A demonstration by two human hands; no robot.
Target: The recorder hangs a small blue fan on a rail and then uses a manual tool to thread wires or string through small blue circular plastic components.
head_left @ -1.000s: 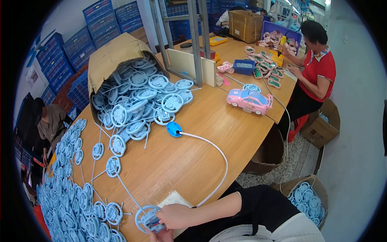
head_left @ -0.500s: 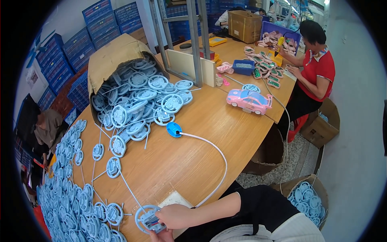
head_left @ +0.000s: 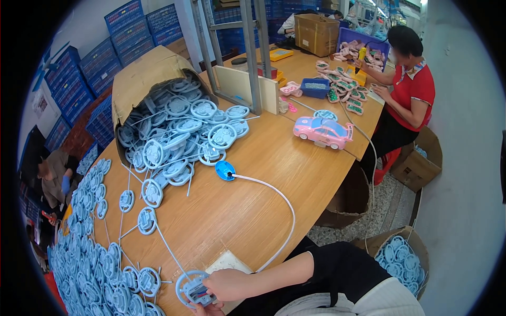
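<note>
At lower centre of frame, grasps blue wheel (head_left: 195, 289), likely light, stiff, best held by rim (head_left: 179, 286), in left hand (head_left: 208, 310); cannot tell grip of right hand (head_left: 229, 284).

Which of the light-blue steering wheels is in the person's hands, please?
The wheel by the white patch: the left hand holds its edge, the right hand touches its centre; neighbouring wheels lie untouched.

I see a black sleeve (head_left: 345, 271) above a bare right forearm (head_left: 282, 275) and right hand (head_left: 227, 284), with pale, finely striped cloth (head_left: 387, 300) alongside.
</note>
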